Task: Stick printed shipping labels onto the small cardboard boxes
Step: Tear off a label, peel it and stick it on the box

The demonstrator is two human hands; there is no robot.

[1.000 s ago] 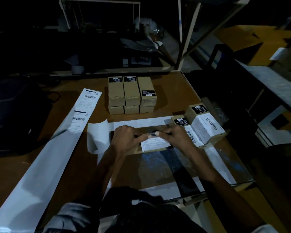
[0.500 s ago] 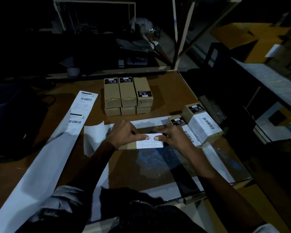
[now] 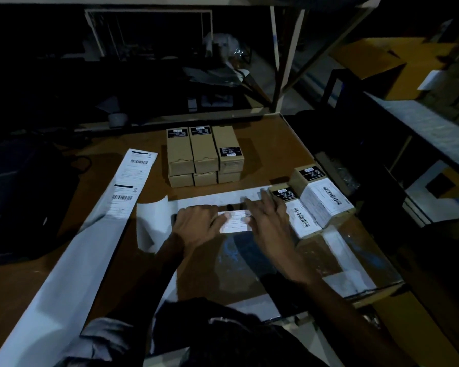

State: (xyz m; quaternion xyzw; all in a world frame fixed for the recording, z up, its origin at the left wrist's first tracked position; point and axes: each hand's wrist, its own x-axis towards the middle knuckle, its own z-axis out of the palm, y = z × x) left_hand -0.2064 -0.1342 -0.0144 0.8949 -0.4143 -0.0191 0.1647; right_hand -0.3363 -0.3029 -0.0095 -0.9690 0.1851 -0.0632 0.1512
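Observation:
A small cardboard box lies flat on the table under both my hands, mostly hidden; a white shipping label covers its top. My left hand rests on the box's left part, its thumb on the label's left edge. My right hand lies over the right end with fingers spread and straight, thumb pressing the label. Two labelled boxes sit just right of my right hand. A stack of unlabelled boxes stands behind. A strip of printed labels runs along the left.
A curled white backing sheet lies left of my left hand. A dark bag fills the far left of the brown table. A metal shelf frame rises behind, and the table's right edge drops to a dark gap.
The label has gone from raised above the box to lying flat on it. My right hand's fingers have spread out straight, and its thumb presses the label.

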